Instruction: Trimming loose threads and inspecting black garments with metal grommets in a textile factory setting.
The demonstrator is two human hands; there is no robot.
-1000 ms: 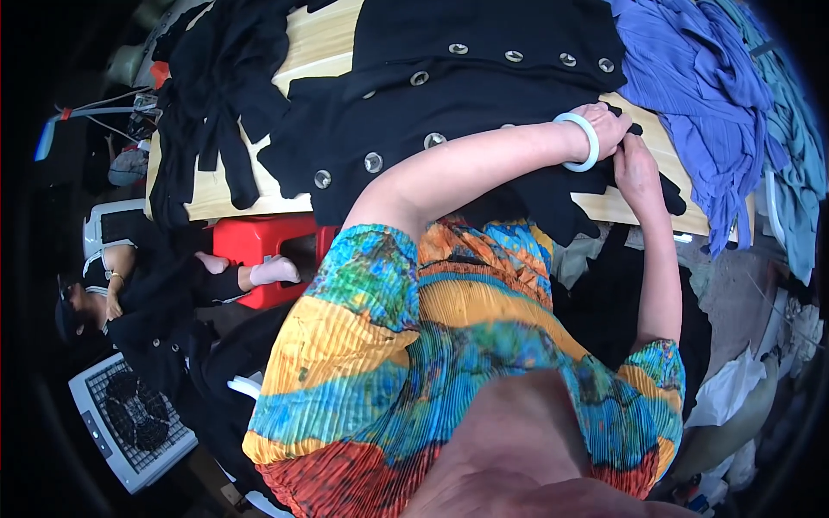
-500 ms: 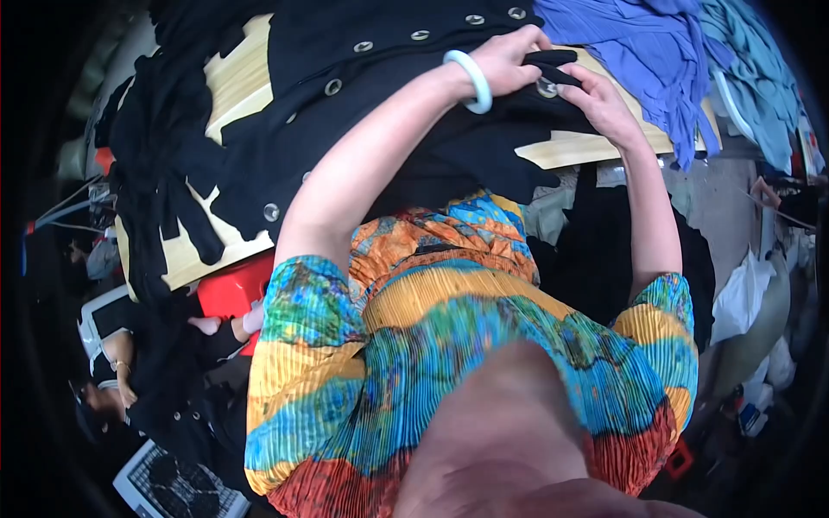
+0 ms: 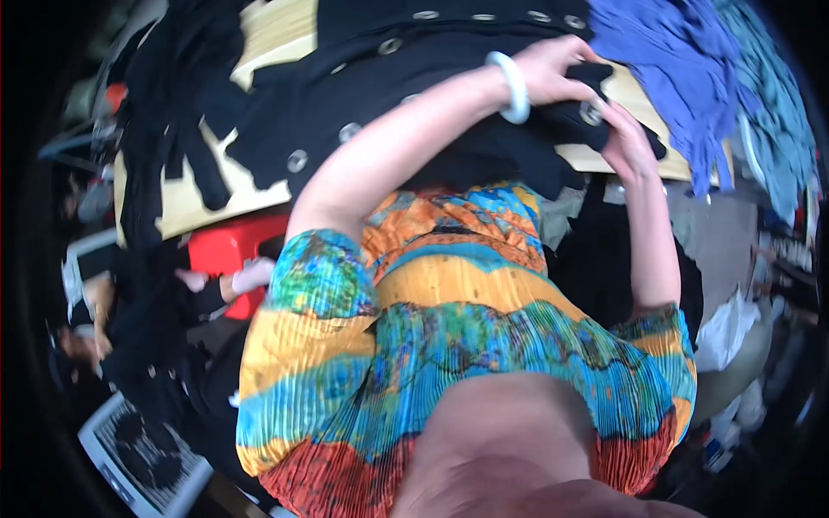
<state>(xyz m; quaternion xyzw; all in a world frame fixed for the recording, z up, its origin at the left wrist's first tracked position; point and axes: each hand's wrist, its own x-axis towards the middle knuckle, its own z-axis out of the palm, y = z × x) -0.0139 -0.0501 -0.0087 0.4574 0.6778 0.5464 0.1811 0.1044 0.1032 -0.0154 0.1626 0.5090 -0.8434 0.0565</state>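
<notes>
1. Left hand (image 3: 553, 73): thumb and fingers apart, dark cloth of the black garment (image 3: 484, 142) showing between them.
2. Right hand (image 3: 629, 147): just right and nearer, fingertips against the same cloth beside a round ring (image 3: 591, 113). Blur hides the grip; we cannot tell whether it is clamped.
3. Risk, as we judge it: cloth could slip or bunch if the pinch is loose or uneven; a hard pull could drag the garment toward the table's near edge.
4. Garment's place: spread on the wooden table (image 3: 276, 34), left of the blue cloth (image 3: 678, 95).
5. Looks: plain black, soft, lightly wrinkled; we note shiny rings spaced along it.
</notes>
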